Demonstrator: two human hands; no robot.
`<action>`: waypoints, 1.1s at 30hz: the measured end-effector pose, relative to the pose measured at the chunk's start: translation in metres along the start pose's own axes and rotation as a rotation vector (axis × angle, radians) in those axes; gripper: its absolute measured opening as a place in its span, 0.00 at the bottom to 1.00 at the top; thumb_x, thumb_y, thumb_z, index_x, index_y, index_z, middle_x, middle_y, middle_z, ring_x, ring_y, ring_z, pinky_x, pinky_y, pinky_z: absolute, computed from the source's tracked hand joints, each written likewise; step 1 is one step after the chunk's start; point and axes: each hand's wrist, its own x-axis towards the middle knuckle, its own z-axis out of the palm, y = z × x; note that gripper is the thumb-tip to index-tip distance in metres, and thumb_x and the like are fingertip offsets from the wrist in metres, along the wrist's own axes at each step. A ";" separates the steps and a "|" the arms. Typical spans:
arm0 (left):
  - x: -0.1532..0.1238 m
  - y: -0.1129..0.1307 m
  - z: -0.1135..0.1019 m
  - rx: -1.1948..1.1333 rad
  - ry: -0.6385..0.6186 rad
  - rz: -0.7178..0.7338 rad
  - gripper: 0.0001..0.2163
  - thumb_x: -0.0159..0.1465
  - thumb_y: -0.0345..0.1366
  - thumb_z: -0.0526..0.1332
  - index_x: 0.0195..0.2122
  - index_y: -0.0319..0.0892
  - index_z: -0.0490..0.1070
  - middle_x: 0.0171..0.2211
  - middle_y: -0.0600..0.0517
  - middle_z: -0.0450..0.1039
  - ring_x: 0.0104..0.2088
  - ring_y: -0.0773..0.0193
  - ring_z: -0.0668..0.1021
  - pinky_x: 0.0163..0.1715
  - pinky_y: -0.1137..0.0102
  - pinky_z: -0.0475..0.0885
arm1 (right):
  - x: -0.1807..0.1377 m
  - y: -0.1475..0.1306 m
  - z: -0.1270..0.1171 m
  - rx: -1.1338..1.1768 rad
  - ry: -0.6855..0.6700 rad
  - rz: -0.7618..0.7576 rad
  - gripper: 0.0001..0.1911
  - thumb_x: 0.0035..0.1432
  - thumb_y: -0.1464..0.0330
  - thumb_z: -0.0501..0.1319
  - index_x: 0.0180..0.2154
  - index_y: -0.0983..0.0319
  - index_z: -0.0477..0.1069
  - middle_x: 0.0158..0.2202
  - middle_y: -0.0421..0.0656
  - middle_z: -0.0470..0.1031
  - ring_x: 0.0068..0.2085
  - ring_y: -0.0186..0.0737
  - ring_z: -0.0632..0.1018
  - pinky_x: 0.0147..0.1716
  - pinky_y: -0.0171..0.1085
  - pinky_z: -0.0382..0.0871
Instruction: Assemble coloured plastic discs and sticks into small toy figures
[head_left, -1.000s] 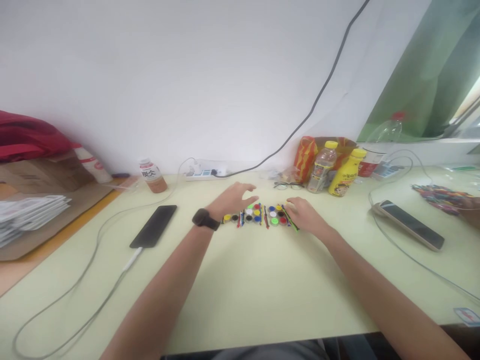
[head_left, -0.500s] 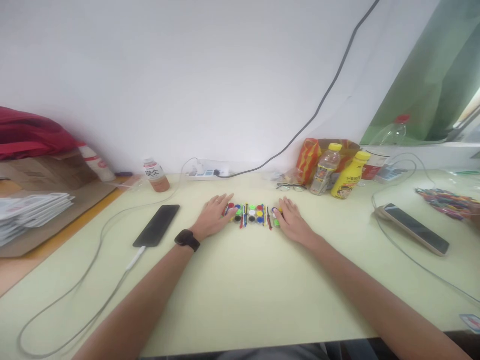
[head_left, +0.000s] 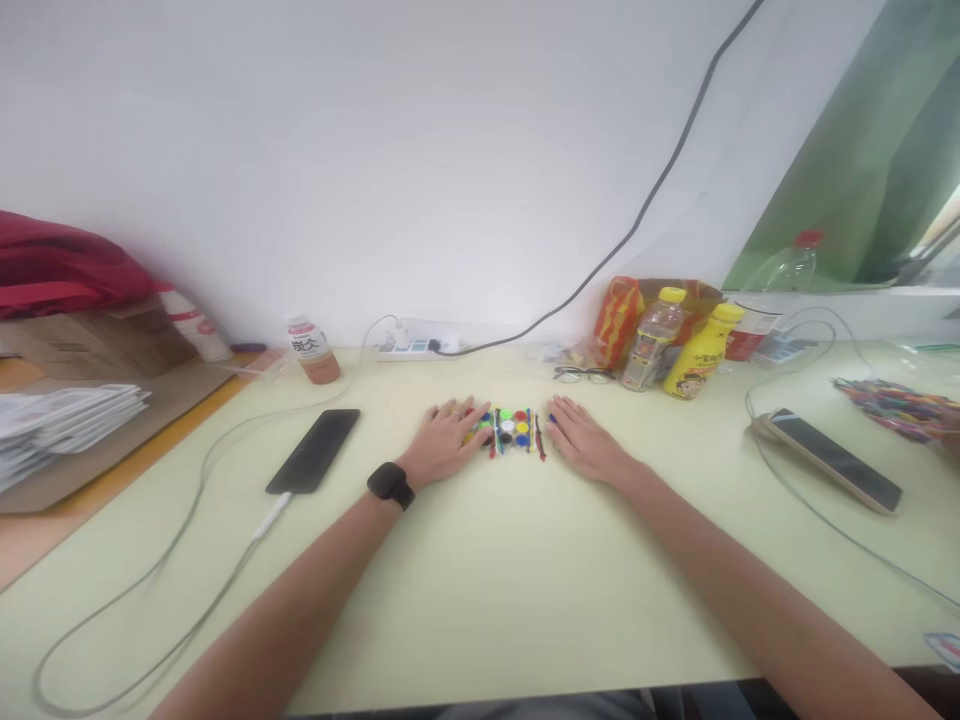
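Head: left hand, right hand apparently touch discs.

Left forearm and right forearm are angling inward from the bottom of the view, converging toward mid-frame. Left hand is lying palm down, fingers extended and slightly spread, pointing forward-right. Right hand is roughly mirroring it, palm down, pointing forward-left, hands sitting apart.
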 end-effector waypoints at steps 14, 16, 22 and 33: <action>0.010 0.027 0.007 -0.001 0.022 0.030 0.26 0.75 0.55 0.46 0.71 0.56 0.61 0.70 0.47 0.62 0.67 0.45 0.66 0.63 0.51 0.60 | 0.001 -0.003 -0.002 0.032 -0.010 0.011 0.38 0.75 0.49 0.37 0.74 0.64 0.52 0.76 0.50 0.47 0.76 0.48 0.47 0.75 0.51 0.41; 0.011 0.029 0.006 -0.015 0.008 0.022 0.26 0.75 0.55 0.45 0.71 0.57 0.60 0.71 0.48 0.62 0.69 0.44 0.64 0.65 0.47 0.57 | 0.001 -0.003 -0.004 0.037 -0.011 0.020 0.38 0.74 0.48 0.38 0.75 0.63 0.50 0.77 0.49 0.46 0.76 0.48 0.47 0.75 0.53 0.40; 0.006 0.014 -0.010 -0.100 0.078 -0.085 0.26 0.76 0.55 0.44 0.73 0.59 0.56 0.74 0.52 0.56 0.74 0.44 0.55 0.70 0.44 0.49 | -0.008 0.011 -0.019 0.098 0.071 0.080 0.38 0.75 0.49 0.38 0.75 0.63 0.49 0.77 0.48 0.47 0.76 0.48 0.47 0.75 0.52 0.40; 0.008 -0.044 0.009 -0.247 0.130 -0.269 0.20 0.76 0.43 0.44 0.56 0.45 0.73 0.60 0.46 0.75 0.63 0.51 0.72 0.68 0.53 0.61 | -0.041 -0.034 -0.118 0.123 0.998 -0.110 0.12 0.71 0.60 0.58 0.43 0.58 0.77 0.40 0.47 0.80 0.43 0.49 0.81 0.46 0.49 0.76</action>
